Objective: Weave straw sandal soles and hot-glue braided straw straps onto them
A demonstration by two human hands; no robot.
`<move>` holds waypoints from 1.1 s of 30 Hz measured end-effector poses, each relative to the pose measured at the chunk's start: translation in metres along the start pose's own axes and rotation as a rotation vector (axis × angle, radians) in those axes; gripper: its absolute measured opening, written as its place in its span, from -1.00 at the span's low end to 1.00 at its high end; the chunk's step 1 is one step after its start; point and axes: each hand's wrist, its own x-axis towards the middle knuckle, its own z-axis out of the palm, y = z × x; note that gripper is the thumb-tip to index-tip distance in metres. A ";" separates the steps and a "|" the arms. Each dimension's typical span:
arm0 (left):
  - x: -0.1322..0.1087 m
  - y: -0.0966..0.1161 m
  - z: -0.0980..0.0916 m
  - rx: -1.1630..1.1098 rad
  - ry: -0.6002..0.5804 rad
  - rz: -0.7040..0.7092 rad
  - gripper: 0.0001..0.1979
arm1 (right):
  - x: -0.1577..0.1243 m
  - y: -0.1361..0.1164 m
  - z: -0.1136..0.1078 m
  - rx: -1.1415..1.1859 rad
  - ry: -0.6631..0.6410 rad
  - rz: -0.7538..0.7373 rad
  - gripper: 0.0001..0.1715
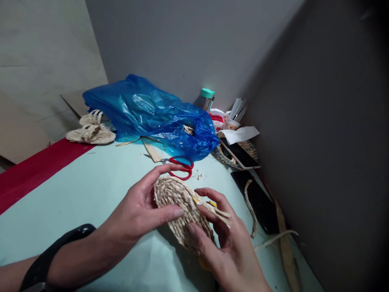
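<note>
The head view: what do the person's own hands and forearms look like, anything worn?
The left hand is ungloved; a wide black band circles that wrist, and no sleeve shows. The right hand is ungloved too, with no sleeve or band in view.

I see straw-beige in curving braided rows on the woven piece. My view shows a pale mint bench, a crimson strip at left, a translucent blue bag far off, red-handled scissors, and a black device at right.
</note>
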 end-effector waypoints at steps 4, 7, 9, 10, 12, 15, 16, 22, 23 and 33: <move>-0.002 0.003 0.002 0.044 0.030 0.024 -0.42 | -0.001 -0.001 0.000 -0.033 0.012 -0.059 -0.60; -0.004 0.004 0.003 0.057 0.075 0.020 -0.40 | -0.002 -0.001 0.000 -0.057 0.008 -0.137 -0.62; -0.007 0.002 0.002 0.064 0.088 0.006 -0.42 | -0.003 0.000 0.001 -0.061 0.006 -0.181 -0.64; -0.008 0.001 0.001 0.074 0.092 -0.001 -0.44 | -0.003 0.001 0.002 -0.064 0.007 -0.200 -0.63; -0.009 -0.002 0.000 0.100 0.104 0.015 -0.49 | -0.003 0.005 0.004 -0.105 0.031 -0.264 -0.61; -0.008 -0.007 -0.003 0.129 0.089 0.099 -0.50 | -0.003 0.011 0.002 -0.315 0.139 -0.446 -0.61; -0.007 -0.008 -0.004 0.143 0.060 0.124 -0.45 | -0.002 0.012 0.000 -0.404 0.161 -0.522 -0.58; 0.001 0.000 -0.013 0.315 0.000 0.326 -0.13 | 0.003 0.003 -0.020 -0.815 0.363 -0.911 -0.47; 0.002 0.003 -0.016 0.358 0.001 0.377 -0.17 | 0.004 0.001 -0.022 -0.867 0.393 -0.923 -0.52; -0.005 0.007 -0.024 1.135 -0.119 0.990 -0.51 | 0.005 0.002 -0.019 -0.999 0.445 -0.974 -0.57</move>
